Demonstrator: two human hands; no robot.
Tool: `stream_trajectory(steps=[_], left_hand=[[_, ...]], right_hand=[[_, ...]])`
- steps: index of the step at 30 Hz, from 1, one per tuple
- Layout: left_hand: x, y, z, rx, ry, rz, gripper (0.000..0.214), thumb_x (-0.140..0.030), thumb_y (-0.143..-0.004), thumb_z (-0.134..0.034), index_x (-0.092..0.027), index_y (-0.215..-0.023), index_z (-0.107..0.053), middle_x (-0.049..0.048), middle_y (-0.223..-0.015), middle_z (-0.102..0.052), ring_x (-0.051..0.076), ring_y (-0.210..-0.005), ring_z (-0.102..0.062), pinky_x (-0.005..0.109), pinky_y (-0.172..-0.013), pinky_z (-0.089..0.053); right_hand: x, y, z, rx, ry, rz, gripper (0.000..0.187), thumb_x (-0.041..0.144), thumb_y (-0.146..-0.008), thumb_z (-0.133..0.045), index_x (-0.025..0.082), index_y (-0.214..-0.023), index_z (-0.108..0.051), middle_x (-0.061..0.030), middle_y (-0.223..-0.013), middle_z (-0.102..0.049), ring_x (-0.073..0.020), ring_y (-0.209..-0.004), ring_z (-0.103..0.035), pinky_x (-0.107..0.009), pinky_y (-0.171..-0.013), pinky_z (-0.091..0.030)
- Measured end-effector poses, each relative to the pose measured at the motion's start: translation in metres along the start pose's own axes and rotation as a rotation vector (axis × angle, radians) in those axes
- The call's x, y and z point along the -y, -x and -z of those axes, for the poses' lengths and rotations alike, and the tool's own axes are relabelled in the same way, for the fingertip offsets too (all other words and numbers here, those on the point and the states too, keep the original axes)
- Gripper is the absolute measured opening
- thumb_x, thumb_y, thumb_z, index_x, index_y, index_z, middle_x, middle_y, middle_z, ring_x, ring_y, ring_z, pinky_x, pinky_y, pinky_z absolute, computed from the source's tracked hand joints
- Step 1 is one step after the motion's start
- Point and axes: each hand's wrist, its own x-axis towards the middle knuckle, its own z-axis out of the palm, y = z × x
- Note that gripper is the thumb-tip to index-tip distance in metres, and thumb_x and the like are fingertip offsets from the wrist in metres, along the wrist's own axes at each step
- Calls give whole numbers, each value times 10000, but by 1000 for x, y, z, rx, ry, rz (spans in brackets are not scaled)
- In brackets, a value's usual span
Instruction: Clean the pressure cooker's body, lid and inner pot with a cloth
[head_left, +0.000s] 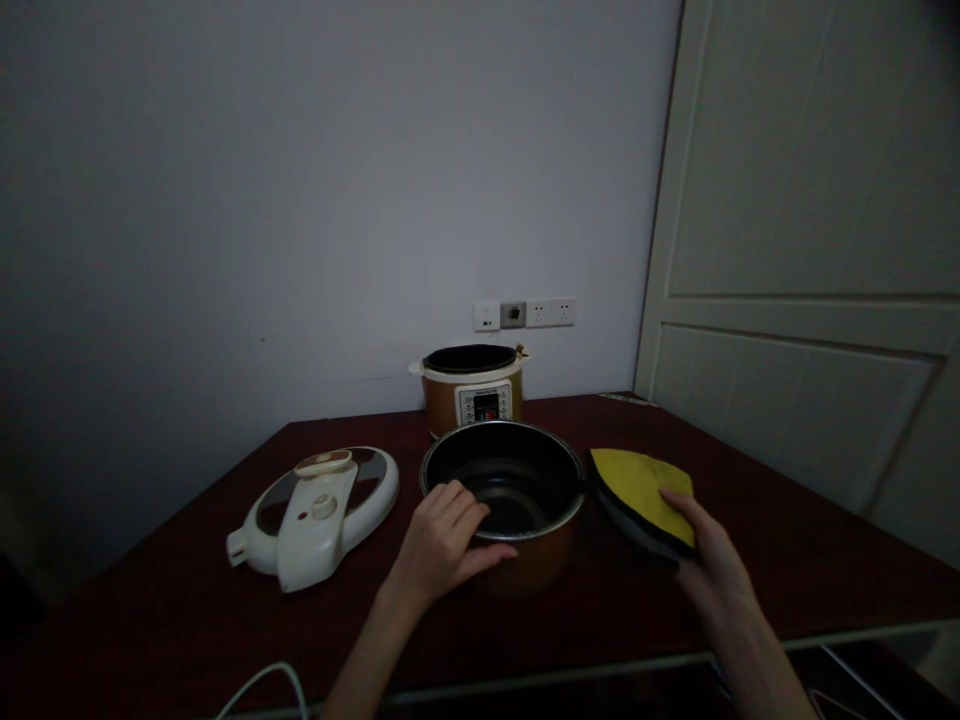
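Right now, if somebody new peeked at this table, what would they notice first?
The big round black-and-gold metal pot sits mid-table, with the left hand gripping its near rim. Just right of it lies a bright yellow cloth with a dark edge, its near corner under the right hand. A white round plastic cooker lid lies to the left, and a golden-brown electric cooker stands behind, by the wall.

i see a dark red-brown table (787,560) against the wall. pressure cooker base (472,395) stands at the back, open top. white cooker lid (319,510) lies left. inner pot (540,565) sits in the middle, in front of the base. yellow cloth (637,485), black underside, is just right of the pot, near its rim. white cable (262,680) crosses the front edge.
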Motion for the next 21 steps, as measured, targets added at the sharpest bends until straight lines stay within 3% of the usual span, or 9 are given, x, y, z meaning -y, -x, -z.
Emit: stream_trajectory(steps=[3, 7, 15, 21], left_hand=[[0, -1, -4, -3, -16, -14, 403, -528, -788, -588, -126, -793, -600, 47, -668, -586, 173, -650, -534, 292, -571, -419], [-2, -2, -9, -7, -42, -45, 367, -484, -817, -576, -143, -680, -561, 19, -598, -534, 145, -586, -499, 261, -527, -374], [-3, -6, -14, -1, -149, -152, 416, -429, -884, -500, -167, -562, -476, -8, -531, -470, 115, -507, -429, 258, -468, -263], [3, -5, -19, -123, -158, -206, 422, -398, -887, -509, -176, -533, -447, -17, -493, -418, 114, -483, -386, 269, -465, -235]], right_hand=[[-22, -9, 17, -94, 16, -47, 359, 258, -542, -716, 135, -867, -629, -77, -711, -707, -296, -756, -686, -358, -625, -589], [-36, -14, 24, -114, 48, 55, 434, 289, -485, -765, 146, -873, -635, -35, -705, -710, -272, -710, -684, -327, -582, -577], [-35, -6, 19, -82, 53, 48, 426, 271, -422, -797, 149, -802, -647, -39, -700, -712, -256, -677, -679, -286, -523, -542], [-35, -6, 20, -60, 71, 36, 458, 290, -418, -803, 139, -824, -655, -51, -687, -711, -271, -669, -679, -294, -509, -534]])
